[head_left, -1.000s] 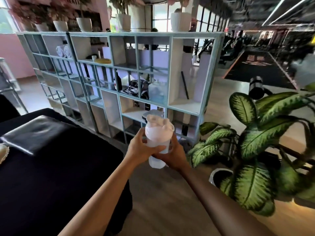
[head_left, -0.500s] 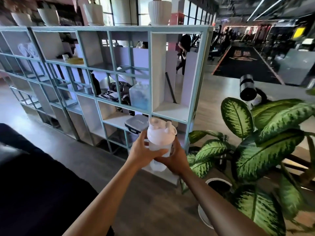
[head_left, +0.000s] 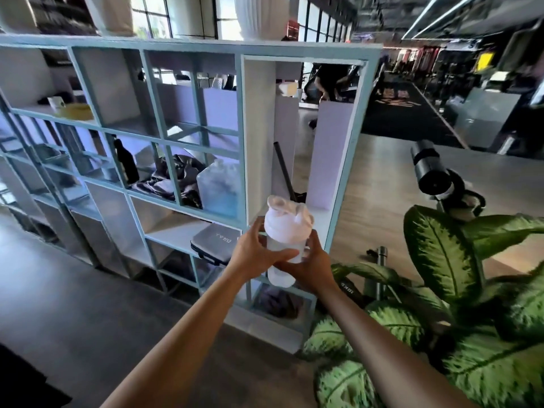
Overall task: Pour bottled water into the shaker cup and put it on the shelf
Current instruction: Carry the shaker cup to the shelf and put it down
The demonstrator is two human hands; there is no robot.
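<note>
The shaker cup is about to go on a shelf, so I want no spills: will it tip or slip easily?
The shaker cup looks tall and narrow with a bulky lid, so probably tippy if nudged. Its smooth plastic may be slippery; the left hand and right hand both clasp it. The lid looks closed, so leaks seem unlikely.

We see two bare forearms rising from the lower edge of the frame toward its centre, with no sleeves, watch, bracelet or glove on either. Our left hand [head_left: 256,251] and right hand [head_left: 312,269] are uncovered too; we can make out no rings on the fingers that show. Both arms are slim and smooth, bare from the frame's lower edge to the wrist
</note>
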